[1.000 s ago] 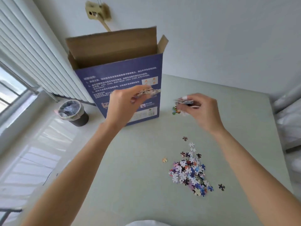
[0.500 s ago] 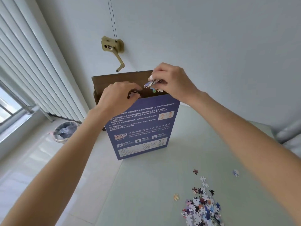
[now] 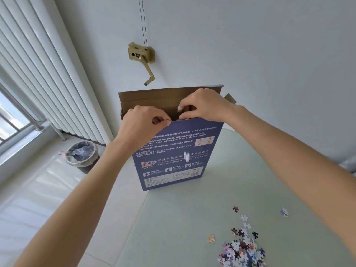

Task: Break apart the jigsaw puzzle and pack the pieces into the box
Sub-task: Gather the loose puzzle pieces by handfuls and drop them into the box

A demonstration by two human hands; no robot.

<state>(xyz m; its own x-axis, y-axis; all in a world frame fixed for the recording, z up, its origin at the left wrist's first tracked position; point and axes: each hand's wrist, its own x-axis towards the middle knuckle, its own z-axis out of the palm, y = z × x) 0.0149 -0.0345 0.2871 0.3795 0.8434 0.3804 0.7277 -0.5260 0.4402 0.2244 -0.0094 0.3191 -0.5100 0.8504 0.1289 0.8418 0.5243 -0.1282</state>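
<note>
Blue puzzle box [image 3: 173, 151]: upright at the far left edge of the pale green bench [image 3: 192, 218], top flaps open, brown interior showing. Left hand [image 3: 140, 122] and right hand [image 3: 204, 105]: both over the open mouth, fingers curled against thumbs; whether either holds pieces cannot be told. Loose jigsaw pieces [image 3: 242, 249]: heaped on the bench at near right, a few strays beside. Waste bin [image 3: 81, 156]: on the floor, left.

Box [image 3: 173, 151] upright on the table [image 3: 173, 228] far edge, loose puzzle pieces [image 3: 242, 249] near right, bin [image 3: 81, 157] left on floor.
</note>
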